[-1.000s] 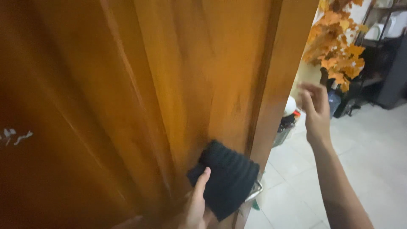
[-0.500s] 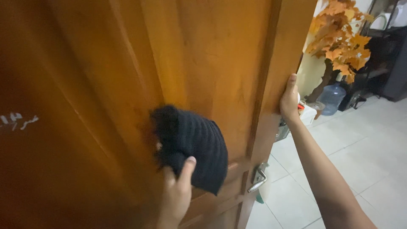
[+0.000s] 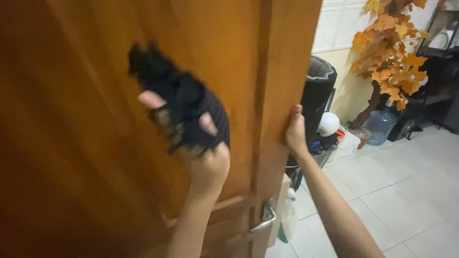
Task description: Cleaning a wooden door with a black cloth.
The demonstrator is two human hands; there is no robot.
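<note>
Under left hand (image 3: 203,157) fingers: black cloth (image 3: 184,107), gripped, pressed on wooden door (image 3: 95,143). Right hand (image 3: 295,134) fingers clamp door edge. Step: wiping panel. Next stroke needs steady door.

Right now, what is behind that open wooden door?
Past the wooden door edge: a dark bin, a water jug and an orange-leaved plant. The door hides everything else.

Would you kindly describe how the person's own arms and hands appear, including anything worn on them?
Both forearms are bare, with no sleeves in view. The left hand and right hand wear no gloves, and no rings, watch or bracelets can be seen, though motion blur smears the left hand's fingers.
</note>
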